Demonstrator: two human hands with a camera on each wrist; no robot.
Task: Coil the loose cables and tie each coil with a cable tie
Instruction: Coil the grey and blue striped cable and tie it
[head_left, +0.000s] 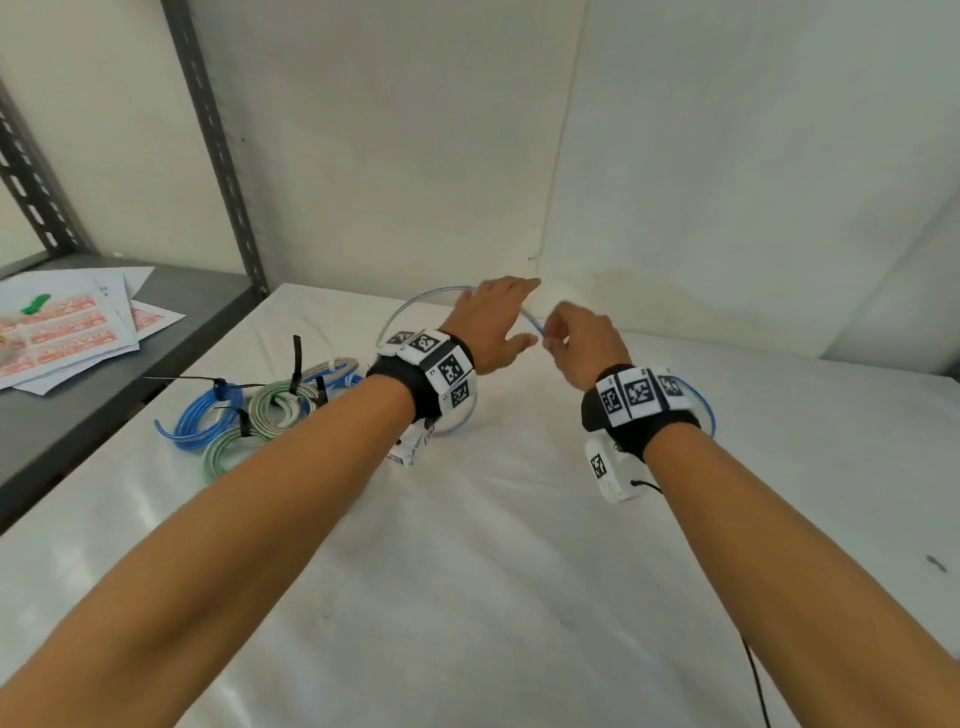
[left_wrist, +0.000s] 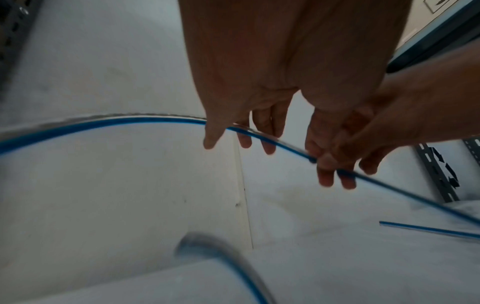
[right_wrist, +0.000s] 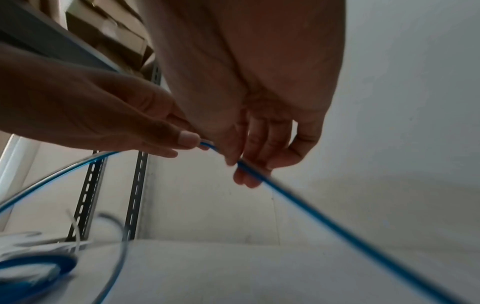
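Observation:
A long loose blue cable arcs up off the white-covered table in one wide loop. My left hand pinches it between thumb and fingers at the top of the arc. A few centimetres to the right, my right hand pinches the same cable between thumb and fingertips. From there the cable slopes down past my right wrist. In the left wrist view the cable crosses my left fingers and reaches the right hand. In the right wrist view my left thumb presses on the cable.
Several tied coils lie at the table's left: a blue coil and green-white ones, each with a black cable tie. A grey shelf with printed papers and a slotted metal post stand left. A white wall is close behind.

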